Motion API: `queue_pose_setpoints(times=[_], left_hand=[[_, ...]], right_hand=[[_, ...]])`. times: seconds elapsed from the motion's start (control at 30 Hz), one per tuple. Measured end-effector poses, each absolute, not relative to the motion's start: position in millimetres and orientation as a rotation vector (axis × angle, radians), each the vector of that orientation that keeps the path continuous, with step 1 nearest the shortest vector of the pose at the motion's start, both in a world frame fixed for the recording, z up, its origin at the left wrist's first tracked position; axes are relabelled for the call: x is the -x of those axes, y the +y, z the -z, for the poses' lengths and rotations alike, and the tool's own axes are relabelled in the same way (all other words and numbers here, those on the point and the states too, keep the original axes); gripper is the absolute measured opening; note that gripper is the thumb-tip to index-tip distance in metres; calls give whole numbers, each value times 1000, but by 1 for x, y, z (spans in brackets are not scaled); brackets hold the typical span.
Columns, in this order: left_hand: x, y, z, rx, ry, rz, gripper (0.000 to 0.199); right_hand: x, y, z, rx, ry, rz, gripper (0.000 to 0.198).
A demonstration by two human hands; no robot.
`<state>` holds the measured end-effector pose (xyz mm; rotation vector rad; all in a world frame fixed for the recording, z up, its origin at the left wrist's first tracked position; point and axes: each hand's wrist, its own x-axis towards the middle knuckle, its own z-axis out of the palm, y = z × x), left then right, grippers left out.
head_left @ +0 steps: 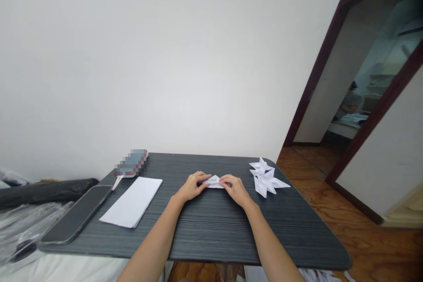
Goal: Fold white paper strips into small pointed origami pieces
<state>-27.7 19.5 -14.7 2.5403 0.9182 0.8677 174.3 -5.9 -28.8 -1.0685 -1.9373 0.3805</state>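
Note:
A small folded piece of white paper [215,182] lies at the middle of the dark table, with a raised triangular peak along its far side. My left hand [194,185] pinches its left end between thumb and fingers. At the right end, my right hand [234,187] grips the paper in the same way. To the right of my hands rest several pointed folded paper shapes [266,178], partly overlapping. A stack of white paper sheets [132,202] lies to the left of my left forearm.
A black smartphone [77,216] lies at the table's left edge. Behind it is a blurred device [132,163] with a white cable [117,182]. The dark table [211,233] stands against a white wall. Beyond the doorway at right a person [350,102] sits.

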Motion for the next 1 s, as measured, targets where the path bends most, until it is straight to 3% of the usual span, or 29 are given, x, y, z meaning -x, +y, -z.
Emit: queue_pose_setpoints(times=[0.2, 1.0], left_hand=[[23, 16, 19, -2695, 847, -738, 26], [18, 34, 30, -2402, 1149, -828, 20]], right_hand=[[-170, -7, 33, 1149, -2029, -411, 16], [-174, 10, 43, 1383, -1847, -425, 12]])
